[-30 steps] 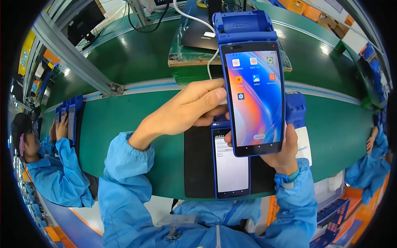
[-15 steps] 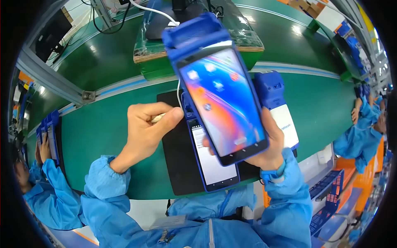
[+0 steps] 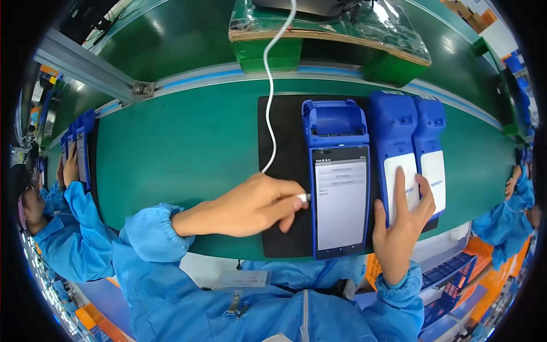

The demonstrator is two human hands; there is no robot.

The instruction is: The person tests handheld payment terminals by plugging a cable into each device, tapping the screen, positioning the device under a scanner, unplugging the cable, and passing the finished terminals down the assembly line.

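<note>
My left hand [image 3: 256,205] pinches the plug [image 3: 303,198] of a white cable [image 3: 269,102] at the left side of a blue handheld terminal [image 3: 341,199]. That terminal lies face up on a black mat [image 3: 285,239], its screen lit and its top compartment uncovered. My right hand [image 3: 399,228] has its fingers spread over a second terminal [image 3: 393,131], which lies face down with its white label up. A third terminal [image 3: 430,128], also face down, lies against its right side. Whether the plug tip sits in the port cannot be made out.
Behind the mat stands a wooden-edged green platform [image 3: 336,34] with a dark device on it. A metal post [image 3: 91,68] slants at the left. One co-worker [image 3: 74,228] handles terminals at the left; another [image 3: 501,216] is at the right.
The terminal from my right hand now lies face down beside the other one. My left hand has brought the cable plug to the face-up terminal's side.
</note>
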